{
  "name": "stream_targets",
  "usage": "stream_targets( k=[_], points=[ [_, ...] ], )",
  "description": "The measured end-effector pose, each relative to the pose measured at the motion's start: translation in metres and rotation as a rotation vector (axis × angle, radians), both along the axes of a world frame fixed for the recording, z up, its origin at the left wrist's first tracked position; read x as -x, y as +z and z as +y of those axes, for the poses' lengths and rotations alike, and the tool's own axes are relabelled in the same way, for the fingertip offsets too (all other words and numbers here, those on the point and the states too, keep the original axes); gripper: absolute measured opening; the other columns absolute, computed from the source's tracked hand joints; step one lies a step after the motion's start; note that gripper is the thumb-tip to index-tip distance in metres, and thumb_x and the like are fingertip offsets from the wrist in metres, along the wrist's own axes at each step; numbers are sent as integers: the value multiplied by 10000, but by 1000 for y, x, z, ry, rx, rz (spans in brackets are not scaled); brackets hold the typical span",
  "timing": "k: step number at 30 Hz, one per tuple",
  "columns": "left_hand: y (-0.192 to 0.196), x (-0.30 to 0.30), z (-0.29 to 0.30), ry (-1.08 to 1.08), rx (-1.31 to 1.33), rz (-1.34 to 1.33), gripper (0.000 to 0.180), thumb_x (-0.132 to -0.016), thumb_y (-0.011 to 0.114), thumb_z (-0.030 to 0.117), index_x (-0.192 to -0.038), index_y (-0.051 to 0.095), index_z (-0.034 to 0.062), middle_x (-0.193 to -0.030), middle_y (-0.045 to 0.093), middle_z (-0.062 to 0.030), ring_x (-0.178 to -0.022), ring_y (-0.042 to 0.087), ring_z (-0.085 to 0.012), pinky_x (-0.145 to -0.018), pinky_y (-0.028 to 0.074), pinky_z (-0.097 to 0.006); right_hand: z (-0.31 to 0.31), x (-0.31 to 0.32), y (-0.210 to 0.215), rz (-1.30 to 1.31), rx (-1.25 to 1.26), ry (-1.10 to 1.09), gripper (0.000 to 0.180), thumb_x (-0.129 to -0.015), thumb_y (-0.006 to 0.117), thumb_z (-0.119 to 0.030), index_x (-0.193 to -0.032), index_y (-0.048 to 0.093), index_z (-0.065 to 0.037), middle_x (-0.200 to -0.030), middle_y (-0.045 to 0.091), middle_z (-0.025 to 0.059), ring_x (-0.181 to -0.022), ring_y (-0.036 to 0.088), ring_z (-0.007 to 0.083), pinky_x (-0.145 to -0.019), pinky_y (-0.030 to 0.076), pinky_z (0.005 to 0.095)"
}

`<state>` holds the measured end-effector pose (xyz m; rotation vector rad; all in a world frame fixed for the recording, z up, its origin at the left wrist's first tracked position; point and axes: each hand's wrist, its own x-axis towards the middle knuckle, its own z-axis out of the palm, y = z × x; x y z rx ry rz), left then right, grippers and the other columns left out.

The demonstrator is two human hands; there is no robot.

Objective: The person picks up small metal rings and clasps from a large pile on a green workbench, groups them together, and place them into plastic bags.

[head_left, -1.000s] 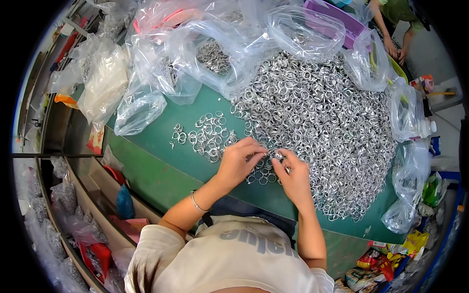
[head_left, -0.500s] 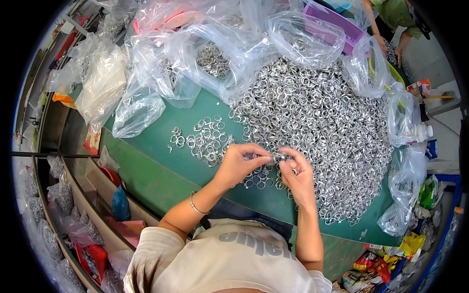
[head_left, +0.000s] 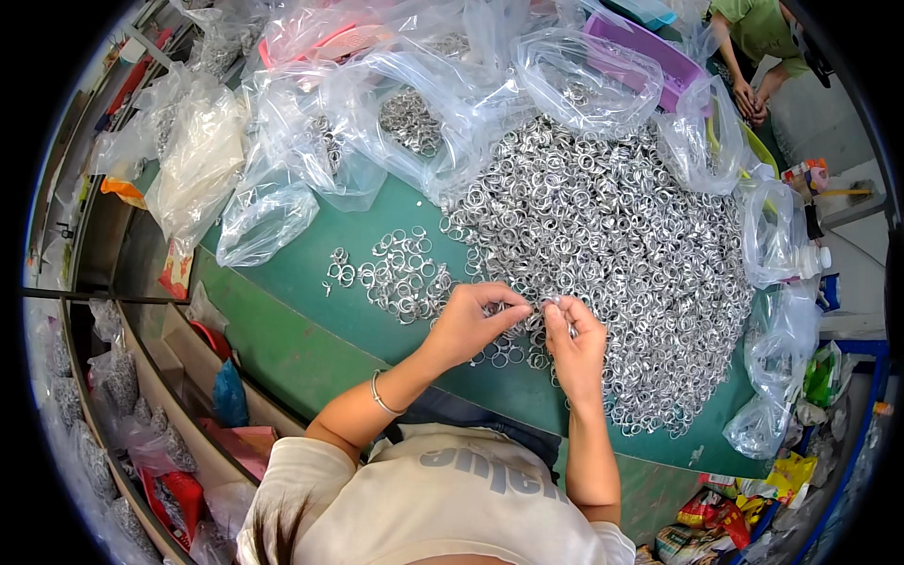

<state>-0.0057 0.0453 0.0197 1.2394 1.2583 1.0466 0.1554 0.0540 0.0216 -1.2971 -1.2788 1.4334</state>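
Over the near edge of a large heap of small silver metal rings, my two hands meet almost fingertip to fingertip. My left hand, with a bangle on its wrist, pinches thumb and index finger together; what lies between them is too small to make out. Beside it, my right hand has its fingers curled around at least one metal ring, a bit of silver showing at the fingertips. A smaller scatter of rings lies on the green table, left of the heap.
Clear plastic bags line the far side, some holding rings. A purple bin stands behind the heap. More bags hang along the right edge. Drawers with bagged rings are at left. Another person's hands show at far right.
My hands have shifted slightly, and the fingers of my right hand have drawn closer together. The other person's hands have come together.
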Motion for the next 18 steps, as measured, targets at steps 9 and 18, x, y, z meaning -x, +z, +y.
stream_targets(
  k=[9, 18],
  points=[
    [2, 18, 15, -302, -269, 23, 88, -743, 625, -11, -826, 646, -28, -798, 632, -107, -733, 599, -207, -658, 469, -284, 9, -9, 12, 160, 226, 205, 89, -873, 519, -50, -863, 591, 2, -665, 534, -3, -518, 433, 25, -450, 316, 171],
    [6, 13, 17, -314, -281, 30, 96, -730, 619, -30, -823, 641, -35, -798, 625, -116, -732, 594, -215, -659, 467, -290, 7, -12, 13, 169, 219, 155, 58, -809, 598, -14, -866, 588, -11, -656, 532, -33, -515, 410, -3, -437, 284, 145]
  ],
)
